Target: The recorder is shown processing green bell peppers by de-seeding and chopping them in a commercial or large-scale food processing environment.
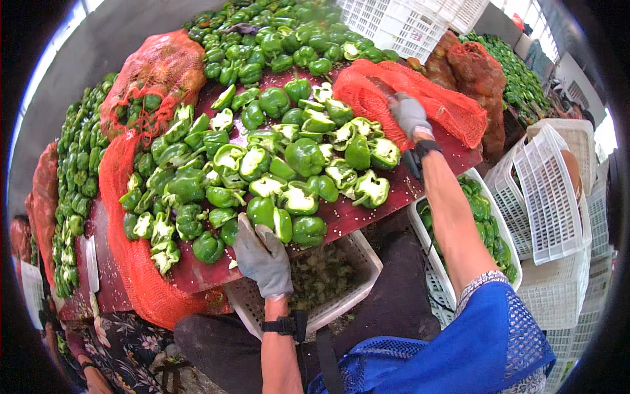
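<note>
My left hand (pixel 263 256), in a grey glove, rests at the near edge of the red tabletop (pixel 344 216), its fingertips against green bell peppers (pixel 261 212). Whether it grips one cannot be told. Halved and whole peppers with loose seeds are spread over the middle of the table. At the right, my gloved right hand (pixel 409 115) lies on the red mesh bag (pixel 457 111), its fingers partly hidden. A dark blade-like shape (pixel 381 87) shows by its fingertips; whether the hand holds it is unclear. Another length of red mesh (pixel 123 221) hangs over the table's left side.
Below the table edge stands a white crate (pixel 362 276) with dark scraps. A white crate (pixel 502 236) of green peppers is at my right, beside stacked crates (pixel 551 197). A full mesh sack (pixel 157 74) stands back left. A knife (pixel 92 263) lies far left, near another person's arm (pixel 93 374).
</note>
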